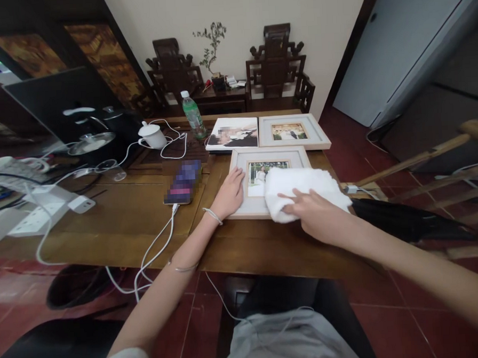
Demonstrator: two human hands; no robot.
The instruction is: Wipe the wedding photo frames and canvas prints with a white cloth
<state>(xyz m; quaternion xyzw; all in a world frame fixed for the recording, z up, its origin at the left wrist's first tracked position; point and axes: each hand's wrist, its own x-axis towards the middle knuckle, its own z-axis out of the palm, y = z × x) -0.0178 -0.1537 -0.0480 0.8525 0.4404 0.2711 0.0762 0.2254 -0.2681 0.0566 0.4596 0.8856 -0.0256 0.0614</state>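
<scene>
A pale wooden picture frame (238,163) with a photo lies flat on the wooden table (137,216) in front of me. My left hand (228,194) rests flat on the frame's left edge, fingers stretched out. A folded white cloth (303,189) lies over the right half of the frame. My right hand (315,213) presses down on the cloth, fingers extended flat over it.
A second framed photo (293,131) and an unframed print (232,133) lie further back. A phone (183,183) on a white cable, a water bottle (193,115), a white cup (152,134), power strips (36,208) and a dark monitor (62,103) fill the left side. Carved chairs stand behind.
</scene>
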